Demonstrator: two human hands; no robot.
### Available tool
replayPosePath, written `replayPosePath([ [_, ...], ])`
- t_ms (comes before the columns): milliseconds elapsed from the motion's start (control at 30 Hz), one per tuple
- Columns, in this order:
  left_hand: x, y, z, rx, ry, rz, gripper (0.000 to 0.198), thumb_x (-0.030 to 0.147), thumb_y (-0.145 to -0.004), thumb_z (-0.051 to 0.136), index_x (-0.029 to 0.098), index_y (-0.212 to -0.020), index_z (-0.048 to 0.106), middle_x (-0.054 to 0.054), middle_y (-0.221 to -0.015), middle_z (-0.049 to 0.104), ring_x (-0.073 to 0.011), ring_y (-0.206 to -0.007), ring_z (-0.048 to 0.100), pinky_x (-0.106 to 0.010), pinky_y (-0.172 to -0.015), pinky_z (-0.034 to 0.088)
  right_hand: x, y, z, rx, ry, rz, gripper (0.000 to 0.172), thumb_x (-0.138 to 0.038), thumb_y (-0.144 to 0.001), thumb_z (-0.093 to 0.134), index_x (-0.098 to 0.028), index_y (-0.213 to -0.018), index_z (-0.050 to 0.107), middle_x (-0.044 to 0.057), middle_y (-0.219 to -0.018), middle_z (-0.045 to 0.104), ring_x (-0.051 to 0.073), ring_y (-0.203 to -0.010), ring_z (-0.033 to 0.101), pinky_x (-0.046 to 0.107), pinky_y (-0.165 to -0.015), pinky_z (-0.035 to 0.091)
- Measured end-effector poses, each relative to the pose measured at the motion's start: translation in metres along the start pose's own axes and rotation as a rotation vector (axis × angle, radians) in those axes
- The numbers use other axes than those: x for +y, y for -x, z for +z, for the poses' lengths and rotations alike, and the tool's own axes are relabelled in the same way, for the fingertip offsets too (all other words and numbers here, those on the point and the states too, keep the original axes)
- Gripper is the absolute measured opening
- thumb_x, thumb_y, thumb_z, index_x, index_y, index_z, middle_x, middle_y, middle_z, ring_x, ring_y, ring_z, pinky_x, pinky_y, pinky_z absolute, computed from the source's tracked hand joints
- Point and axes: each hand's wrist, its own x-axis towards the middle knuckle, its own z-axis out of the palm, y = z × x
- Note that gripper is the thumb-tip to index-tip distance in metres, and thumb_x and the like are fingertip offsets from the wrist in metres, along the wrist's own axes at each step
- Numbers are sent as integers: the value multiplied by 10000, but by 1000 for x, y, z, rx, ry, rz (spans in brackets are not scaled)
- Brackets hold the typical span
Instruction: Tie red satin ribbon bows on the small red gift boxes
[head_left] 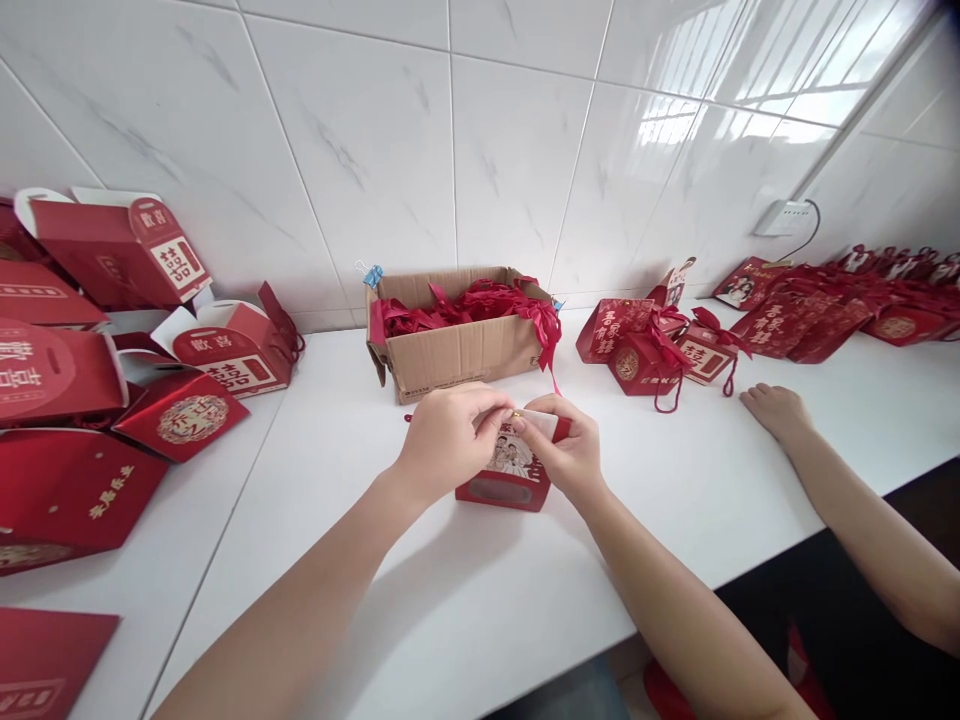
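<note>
A small red gift box [504, 492] with a printed couple and a clear window stands on the white table before me. My right hand [564, 447] grips its top edge, thumb in front by a small gold eyelet [516, 414]. Closed in a pinch, my left hand [456, 440] meets the right thumb at that eyelet; what lies between its fingertips is hidden. A bit of dark red cord or ribbon [409, 417] peeks out behind my left hand. Just behind stands a cardboard box [465, 358] heaped with red ribbons [480, 303].
Red gift boxes [178, 250] crowd the left side. Finished-looking boxes with bows [649, 360] stand right of the carton, with more red boxes [810, 310] beyond. Another person's hand [778, 412] rests on the table at right. A tiled wall [390, 130] closes the back.
</note>
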Motion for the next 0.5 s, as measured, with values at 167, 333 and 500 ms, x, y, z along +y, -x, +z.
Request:
replayPosePath([
  [167,-5,-1,-5,-71,25,-38,197,273,-867,496,216,-889,683,-18,-882,702,-148,-746,626,-246,-592,474,7,-8,-11,-202,-103,106,160,-325,-781,646,-186,-829,584,9,-770,609,135,-666,597,261,-587,501],
  [333,0,1,-30,-76,18,-64,503,354,-850,550,324,-1337,426,-26,-1201,624,-207,-1057,592,-283,-730,541,11,-7,-33,-482,-134,266,526,-308,-742,696,-237,-1200,447,57,-1033,637,176,-879,651,320,-711,559],
  [500,15,8,-72,192,-5,-94,597,338,-827,604,299,-1372,361,-32,-1180,617,-206,-1119,556,-355,-916,503,22,13,-41,-577,16,350,625,-302,-640,779,-206,-1197,514,107,-1156,634,254,-1041,621,438,-864,528],
])
